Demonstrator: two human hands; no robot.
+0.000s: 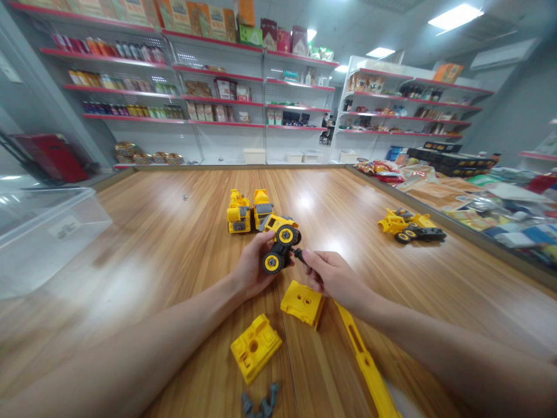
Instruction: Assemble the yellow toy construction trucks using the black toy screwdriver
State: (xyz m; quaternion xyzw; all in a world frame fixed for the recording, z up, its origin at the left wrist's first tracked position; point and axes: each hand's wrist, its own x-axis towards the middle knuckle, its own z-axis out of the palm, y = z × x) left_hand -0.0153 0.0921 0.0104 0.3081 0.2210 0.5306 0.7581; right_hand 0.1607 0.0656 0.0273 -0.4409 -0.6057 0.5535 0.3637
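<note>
My left hand is closed around a toy truck with yellow and black wheels, held tilted above the table. In my right hand is a small black screwdriver, its tip side against the truck's underside; the exact contact is hidden. Below the hands lie a yellow plastic plate with two holes and a yellow body part with a round hole. A long yellow arm piece lies under my right forearm. Several grey plastic screws sit at the near edge.
Two yellow toy trucks stand just beyond my left hand. Another partly dismantled toy vehicle lies to the right. A clear plastic bin is at the left of the wooden table. Packaged goods are piled beyond the right edge.
</note>
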